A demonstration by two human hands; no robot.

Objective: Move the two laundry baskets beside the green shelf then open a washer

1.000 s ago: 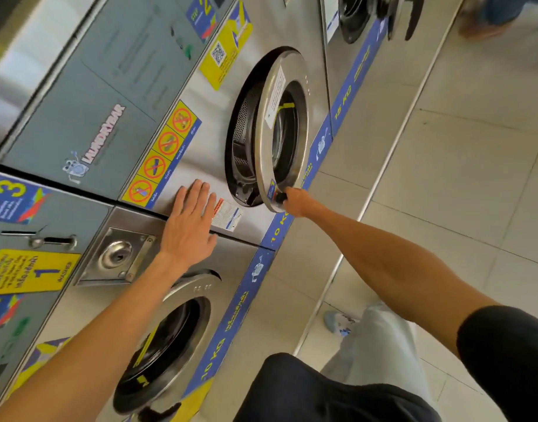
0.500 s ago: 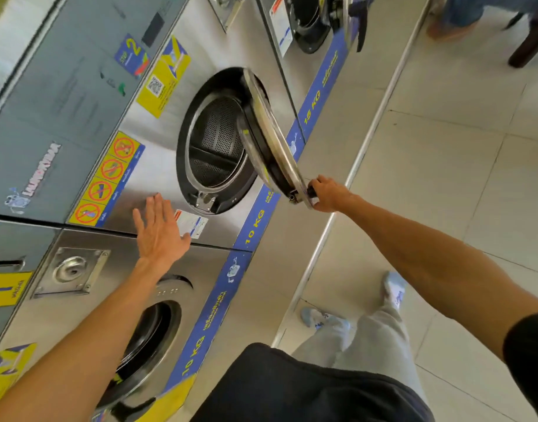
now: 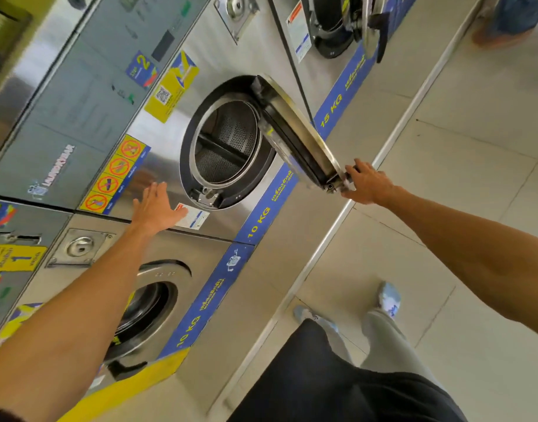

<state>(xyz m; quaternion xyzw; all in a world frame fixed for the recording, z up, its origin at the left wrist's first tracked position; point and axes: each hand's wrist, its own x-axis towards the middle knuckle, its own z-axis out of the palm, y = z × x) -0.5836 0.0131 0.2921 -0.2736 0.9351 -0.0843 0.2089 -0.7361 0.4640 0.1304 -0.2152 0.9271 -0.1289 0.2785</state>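
The fingers point(image 3: 357, 166) of the right hand point(image 3: 368, 185), at centre right of the frame, are curled loosely over the free edge of the round washer door point(image 3: 295, 132), touching the rim beside its latch; the thumb lies under the edge, so the grip looks light, more a hooked hold than a clenched one. The fingers point(image 3: 158, 191) of the left hand point(image 3: 156, 208), left of centre, are stretched out straight and slightly spread, palm towards the steel front panel point(image 3: 158, 141) of the washer point(image 3: 231, 208). Whether the palm presses on the metal or floats just off it cannot be told. Its thumb side reaches a small white label point(image 3: 193, 216) stuck just below the door opening.

The door stands swung well out from the machine, hinged at its upper edge in the picture, and the perforated drum point(image 3: 228, 141) shows through the dark ring of the opening at the centre of the frame. A blue strip reading 10 KG point(image 3: 258, 223) runs along the base of this washer. A second washer point(image 3: 152, 306) with its door shut lies at lower left, and a third point(image 3: 337, 25) with its door ajar at the top. A pale tiled floor point(image 3: 444, 147) fills the right side. The laundry baskets and the green shelf are out of view.
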